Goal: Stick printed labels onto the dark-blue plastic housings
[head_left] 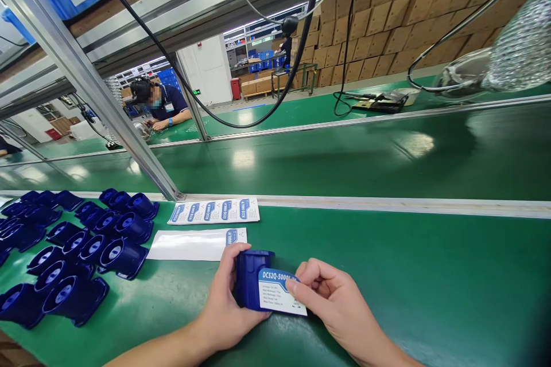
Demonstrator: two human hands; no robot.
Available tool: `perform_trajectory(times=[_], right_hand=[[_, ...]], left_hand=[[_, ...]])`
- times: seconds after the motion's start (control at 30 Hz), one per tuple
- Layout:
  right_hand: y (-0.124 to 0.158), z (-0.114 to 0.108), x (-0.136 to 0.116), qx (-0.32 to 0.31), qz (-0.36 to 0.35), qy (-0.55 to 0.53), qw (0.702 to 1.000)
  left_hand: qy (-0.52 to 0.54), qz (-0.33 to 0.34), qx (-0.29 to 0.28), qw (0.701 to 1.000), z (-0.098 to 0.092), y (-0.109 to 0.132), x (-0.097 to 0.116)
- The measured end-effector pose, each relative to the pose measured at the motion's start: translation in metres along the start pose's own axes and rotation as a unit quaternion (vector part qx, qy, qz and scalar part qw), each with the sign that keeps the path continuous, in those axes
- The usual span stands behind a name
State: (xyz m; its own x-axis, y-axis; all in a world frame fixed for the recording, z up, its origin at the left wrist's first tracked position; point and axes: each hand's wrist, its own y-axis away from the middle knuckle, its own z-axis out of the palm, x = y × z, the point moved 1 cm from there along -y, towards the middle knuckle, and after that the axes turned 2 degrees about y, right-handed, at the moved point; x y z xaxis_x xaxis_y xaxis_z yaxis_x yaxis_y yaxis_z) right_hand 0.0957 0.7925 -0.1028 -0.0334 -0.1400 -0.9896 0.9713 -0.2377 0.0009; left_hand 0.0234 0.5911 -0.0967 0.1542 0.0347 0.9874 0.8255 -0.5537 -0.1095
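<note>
Your left hand point(226, 307) is clamped on a blue housing point(247, 287), the thumb at its near edge and the fingers round its far left corner. The housing is just above the green bench top point(413, 281), near the middle of your view; whether it touches the surface, you cannot tell from this angle.

Your right hand point(333, 298) has thumb and forefinger together on the right end of a label point(278, 293), other fingers curled in. The label's left part lies against the housing face; its right part reaches past the housing edge to your fingertips. How much of it adheres: cannot tell. Print reads "5000L" in part, the rest of that line running under your thumb.

Just beyond your left hand you have a backing strip point(187, 245), mostly bare white, with one printed label at its right end. Behind it, a label sheet point(213, 211) bears a row of blue-and-white labels.

To the left stand rows of similar blue parts point(116, 258), round openings tilted towards you. Past the metal post point(114, 83), a co-worker point(170, 104) leans over the far bench; stacked cartons point(370, 23) fill the right background.
</note>
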Motion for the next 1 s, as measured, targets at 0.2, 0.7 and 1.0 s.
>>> perform_trajectory(times=[0.2, 0.7, 1.0], right_hand=[[-0.0009, 0.0001, -0.0018, 0.009, -0.003, 0.004, 1.0], [-0.0007, -0.0011, -0.0008, 0.006, 0.002, -0.005, 1.0], [0.0007, -0.0002, 0.0005, 0.003, 0.0, -0.003, 1.0]], left_hand=[[0.004, -0.003, 0.001, 1.0, -0.0001, 0.0003, -0.0009], [-0.009, 0.012, -0.002, 1.0, -0.0009, 0.0001, 0.0003], [-0.008, 0.014, -0.004, 1.0, -0.0012, 0.0004, 0.0001]])
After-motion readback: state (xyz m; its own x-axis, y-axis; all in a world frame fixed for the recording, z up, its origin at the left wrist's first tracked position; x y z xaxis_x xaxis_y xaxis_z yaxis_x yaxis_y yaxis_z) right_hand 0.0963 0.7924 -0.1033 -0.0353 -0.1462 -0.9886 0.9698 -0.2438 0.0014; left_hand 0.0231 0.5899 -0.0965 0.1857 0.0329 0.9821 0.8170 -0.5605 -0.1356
